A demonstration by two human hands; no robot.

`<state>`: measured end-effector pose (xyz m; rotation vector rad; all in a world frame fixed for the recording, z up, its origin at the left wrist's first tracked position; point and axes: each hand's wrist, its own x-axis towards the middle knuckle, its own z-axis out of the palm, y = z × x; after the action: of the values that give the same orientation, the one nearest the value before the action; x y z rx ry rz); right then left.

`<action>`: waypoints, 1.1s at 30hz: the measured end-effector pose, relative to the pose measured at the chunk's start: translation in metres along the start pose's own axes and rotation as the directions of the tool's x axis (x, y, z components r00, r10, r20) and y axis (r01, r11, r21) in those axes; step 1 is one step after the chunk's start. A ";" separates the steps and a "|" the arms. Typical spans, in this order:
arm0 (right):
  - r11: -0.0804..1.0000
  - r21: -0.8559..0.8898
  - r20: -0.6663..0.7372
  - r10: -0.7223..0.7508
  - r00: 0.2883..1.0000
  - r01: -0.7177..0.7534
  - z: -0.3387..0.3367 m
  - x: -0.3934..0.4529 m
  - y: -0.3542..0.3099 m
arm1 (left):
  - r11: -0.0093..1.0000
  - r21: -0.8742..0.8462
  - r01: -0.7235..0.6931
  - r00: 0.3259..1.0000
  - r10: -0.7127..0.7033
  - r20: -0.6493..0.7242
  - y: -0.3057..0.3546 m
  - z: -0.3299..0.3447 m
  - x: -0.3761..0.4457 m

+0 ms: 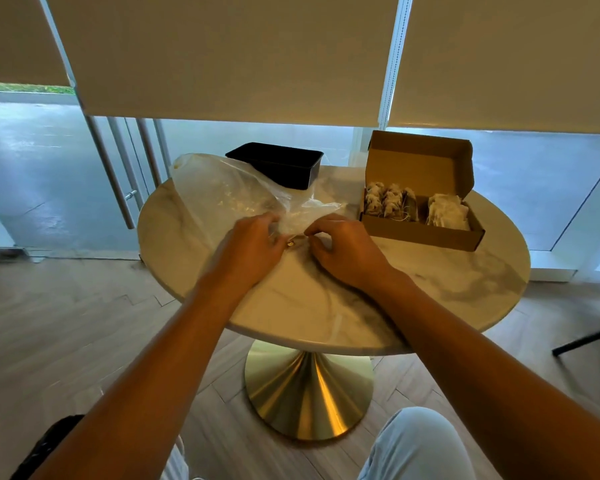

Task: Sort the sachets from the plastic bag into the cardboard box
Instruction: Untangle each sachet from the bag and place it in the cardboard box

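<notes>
Your left hand (253,242) and right hand (343,247) both pinch the plastic bag (222,192): limp, slippery film, so hold its gathered neck lightly.

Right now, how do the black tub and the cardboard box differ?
The black tub sits at the table's far edge behind the plastic bag; the cardboard box sits on the right side. The tub has no lid in view; the box has a hinged lid standing open. The tub looks empty from here, while the box holds sachets in two groups. Both are rectangular, open on top and untouched by either hand.
</notes>
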<state>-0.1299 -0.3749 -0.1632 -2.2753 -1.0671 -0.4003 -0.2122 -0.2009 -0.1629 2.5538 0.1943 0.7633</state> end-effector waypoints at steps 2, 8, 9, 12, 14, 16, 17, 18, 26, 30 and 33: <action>1.000 -0.004 0.003 0.002 1.000 -0.002 0.004 0.006 -0.003 | 1.000 0.017 -0.020 1.000 0.020 -0.019 -0.004 0.000 0.002; 0.998 -0.031 0.016 0.060 0.998 -0.059 0.015 0.015 -0.007 | 0.989 -0.148 -0.030 0.993 0.013 -0.113 -0.007 -0.005 0.016; 0.998 -0.044 0.005 0.048 0.999 -0.048 0.015 0.017 -0.009 | 0.986 -0.162 -0.040 0.994 0.022 -0.111 -0.008 -0.005 0.016; 0.993 -0.107 0.080 0.053 0.995 -0.045 0.017 0.025 -0.014 | 0.979 -0.199 -0.046 0.994 0.026 -0.102 -0.009 -0.004 0.016; 0.986 -0.144 0.154 0.110 0.982 -0.088 0.023 0.032 -0.017 | 0.977 -0.207 -0.051 0.994 0.030 -0.103 -0.010 -0.002 0.015; 0.982 -0.132 0.165 0.157 0.974 -0.136 0.029 0.036 -0.018 | 0.976 -0.209 -0.061 0.994 0.041 -0.099 -0.011 -0.001 0.015; 0.983 -0.100 0.139 0.164 0.976 -0.151 0.030 0.036 -0.018 | 0.975 -0.211 -0.064 0.994 0.043 -0.100 -0.011 -0.001 0.014; 0.986 -0.071 0.103 0.161 0.982 -0.154 0.031 0.036 -0.016 | 0.974 -0.217 -0.064 0.994 0.043 -0.103 -0.012 -0.001 0.014; 0.990 -0.092 0.089 0.115 0.989 -0.107 0.033 0.036 -0.010 | 0.964 -0.260 -0.053 0.989 0.013 -0.150 -0.015 0.001 0.018; 0.971 -0.222 0.321 0.155 0.934 -0.085 0.037 0.047 -0.010 | 0.967 -0.248 -0.059 0.990 0.025 -0.140 -0.015 0.002 0.020; 0.976 -0.206 0.300 0.135 0.944 -0.074 0.041 0.050 -0.011 | 0.965 -0.257 -0.050 0.990 0.014 -0.140 -0.016 0.000 0.019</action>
<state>-0.1063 -0.3142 -0.1662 -2.6194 -1.0902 -0.1008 -0.1960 -0.1822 -0.1615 2.2639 0.0897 0.9145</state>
